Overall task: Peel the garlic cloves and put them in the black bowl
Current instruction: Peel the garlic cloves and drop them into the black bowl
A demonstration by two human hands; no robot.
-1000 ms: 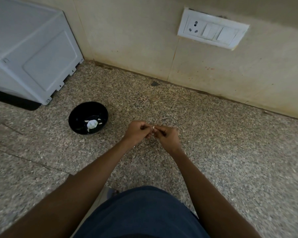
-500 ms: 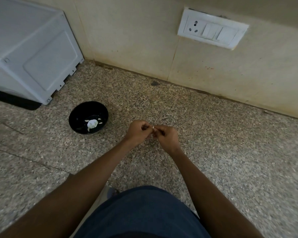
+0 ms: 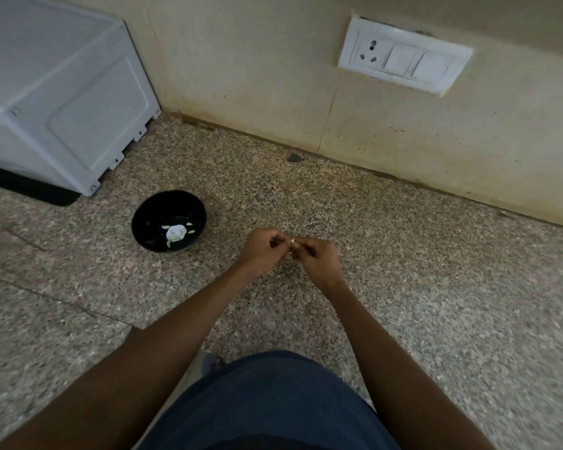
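Note:
A small white garlic clove (image 3: 292, 241) shows between my two hands, held just above the speckled granite counter. My left hand (image 3: 262, 251) and my right hand (image 3: 316, 258) both have curled fingers that pinch the clove from either side; most of it is hidden by the fingers. The black bowl (image 3: 150, 209) stands on the counter to the left of my hands. White garlic (image 3: 175, 233) and a few pale pieces lie in its bottom.
A white appliance (image 3: 56, 92) on a dark base fills the back left corner. A beige wall with a white socket and switch plate (image 3: 403, 61) runs along the back. Small pale flakes lie on the granite counter (image 3: 436, 271) around my hands.

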